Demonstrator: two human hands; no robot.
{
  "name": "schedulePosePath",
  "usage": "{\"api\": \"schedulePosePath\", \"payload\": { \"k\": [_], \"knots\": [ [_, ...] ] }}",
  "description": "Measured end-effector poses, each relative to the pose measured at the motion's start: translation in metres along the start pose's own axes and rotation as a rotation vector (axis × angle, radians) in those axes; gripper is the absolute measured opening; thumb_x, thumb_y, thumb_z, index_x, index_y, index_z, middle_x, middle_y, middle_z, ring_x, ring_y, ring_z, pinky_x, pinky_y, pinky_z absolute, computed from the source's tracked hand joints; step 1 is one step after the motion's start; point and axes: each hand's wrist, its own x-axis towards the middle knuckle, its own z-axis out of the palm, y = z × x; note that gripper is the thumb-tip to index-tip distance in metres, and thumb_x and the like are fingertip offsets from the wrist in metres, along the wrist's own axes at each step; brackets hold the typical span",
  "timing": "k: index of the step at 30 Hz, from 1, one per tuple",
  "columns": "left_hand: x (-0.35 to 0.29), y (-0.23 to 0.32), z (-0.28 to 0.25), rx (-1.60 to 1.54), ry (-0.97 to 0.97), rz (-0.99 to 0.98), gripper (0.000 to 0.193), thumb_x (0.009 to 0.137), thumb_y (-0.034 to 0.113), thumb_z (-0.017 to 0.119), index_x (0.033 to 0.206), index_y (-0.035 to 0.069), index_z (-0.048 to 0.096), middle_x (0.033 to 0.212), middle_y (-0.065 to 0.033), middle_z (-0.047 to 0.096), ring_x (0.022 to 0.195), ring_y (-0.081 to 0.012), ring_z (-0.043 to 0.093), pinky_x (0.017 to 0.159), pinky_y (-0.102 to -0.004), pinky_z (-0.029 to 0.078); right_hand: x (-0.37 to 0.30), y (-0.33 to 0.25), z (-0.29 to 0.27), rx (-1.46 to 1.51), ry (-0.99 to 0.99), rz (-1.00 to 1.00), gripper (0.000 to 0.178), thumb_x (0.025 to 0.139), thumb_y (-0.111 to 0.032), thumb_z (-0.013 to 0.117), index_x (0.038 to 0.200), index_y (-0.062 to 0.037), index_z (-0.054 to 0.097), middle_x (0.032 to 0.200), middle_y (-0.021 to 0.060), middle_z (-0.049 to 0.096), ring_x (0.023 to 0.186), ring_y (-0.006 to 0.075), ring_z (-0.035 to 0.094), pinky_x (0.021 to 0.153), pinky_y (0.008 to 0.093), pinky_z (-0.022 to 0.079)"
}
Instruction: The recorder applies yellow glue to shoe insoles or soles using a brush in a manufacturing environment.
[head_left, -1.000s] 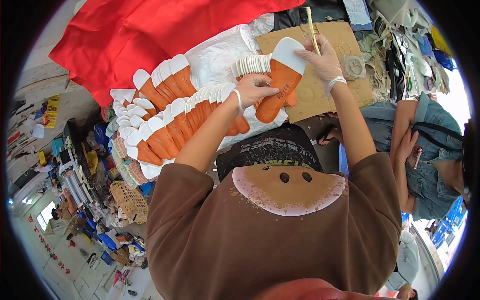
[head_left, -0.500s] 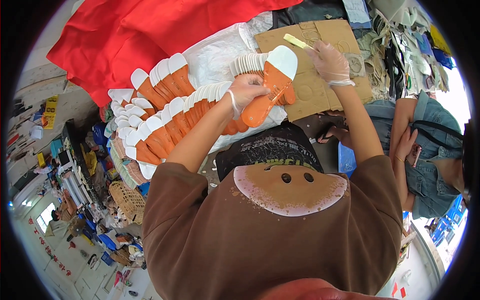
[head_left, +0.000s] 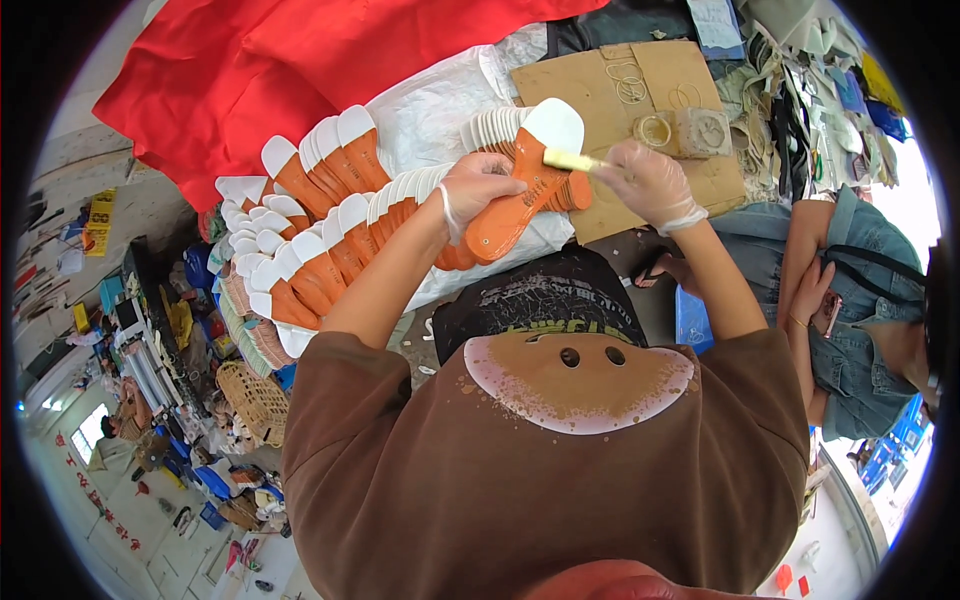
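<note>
My left hand (head_left: pixel 476 192), a clear glove on it, pinches the edge of an orange insole (head_left: pixel 510 218) with a white toe end. The insole is held tilted, toe end away from me. In my gloved right hand (head_left: pixel 648 186) is a brush (head_left: pixel 573 161) with pale yellow bristles. Its tip lies over the insole, just below the white part, and seems to touch it. Behind the held insole stands a fanned stack of insoles (head_left: pixel 492 130). More overlapping rows of insoles (head_left: pixel 360 228) spread out left of my left hand.
A cardboard sheet (head_left: pixel 610 205) bears an open round pot (head_left: pixel 652 131), a block-shaped container (head_left: pixel 703 133) and elastic loops (head_left: pixel 627 84). Red cloth (head_left: pixel 300 70) and white sheeting (head_left: pixel 430 110) cover the far left. A person in denim (head_left: pixel 865 290) stands at the right; a wicker basket (head_left: pixel 252 402) is lower left.
My right hand has brought the brush leftward and down from above the cardboard onto the insole, uncovering the pot. The left hand and its insole have shifted slightly left.
</note>
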Motion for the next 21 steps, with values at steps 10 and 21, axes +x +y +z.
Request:
{"api": "schedulePosePath", "payload": {
  "k": [10, 21],
  "knots": [
    [-0.003, 0.002, -0.007, -0.095, -0.041, -0.071, 0.011, 0.081, 0.007, 0.070, 0.084, 0.004, 0.060, 0.080, -0.0077, 0.065, 0.068, -0.0137, 0.064, 0.060, -0.0266, 0.054, -0.004, -0.006, 0.003, -0.011, 0.070, -0.076, 0.027, 0.087, -0.033, 0.067, 0.083, -0.0076, 0.058, 0.080, 0.0123, 0.060, 0.070, 0.0341, 0.060, 0.062, 0.0438, 0.047],
    [-0.001, -0.015, -0.021, 1.407, 0.363, 0.705, 0.007, 0.075, 0.010, 0.065, 0.078, 0.009, 0.059, 0.068, -0.0074, 0.058, 0.062, -0.0183, 0.060, 0.057, -0.0343, 0.046, 0.009, 0.007, 0.002, 0.437, 0.284, 0.513, 0.031, 0.093, -0.035, 0.059, 0.097, -0.0046, 0.063, 0.076, 0.0040, 0.058, 0.070, 0.0141, 0.053, 0.066, 0.0310, 0.045]
  ]
}}
